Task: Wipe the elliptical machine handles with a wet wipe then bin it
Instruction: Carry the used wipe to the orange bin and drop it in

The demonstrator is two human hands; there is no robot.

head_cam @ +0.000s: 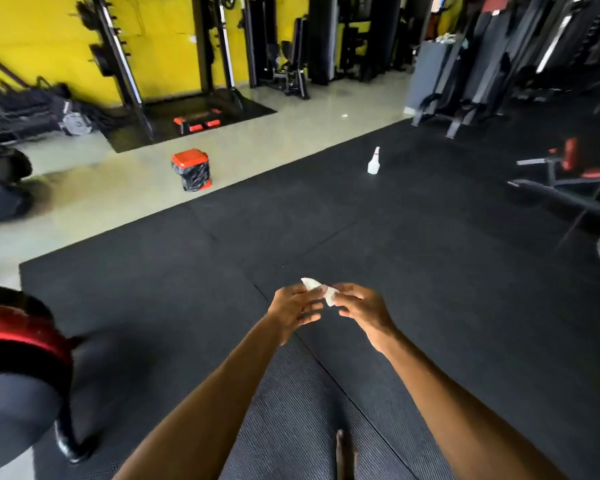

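While both forearms reach forward over the dark mat (430, 254), the left hand (293, 306) and right hand (362, 306) meet at mid-frame with a wipe (312, 284) between them. The wipe is white, small and crumpled into a narrow, slightly twisted wad. One end pokes up and away past the left fingers, and the other hangs down beside the right fingertips. The left hand pinches the upper end with thumb and fingers. The right hand nips the lower end, its other fingers loosely curled. So the wipe spans the gap between the two grips, held above the mat and touching nothing else.

At the lower left edge sits a blurred machine (11, 341) with a rounded dark shell and a red band. Its handles are out of view, and I cannot tell what kind it is.

Farther off, the mat ends at a pale floor (118, 188). On that floor, just beyond the mat's edge, stands the bin (191, 169), upright, with a red lid and a black bag showing round its sides. It is well apart from the hands, ahead and to the left. A white bottle (374, 162) stands upright on the mat, ahead and slightly right. A red-padded bench (568, 168) lies at the right edge. Beyond them a dark rack (125, 64) stands against a yellow wall (32, 29).
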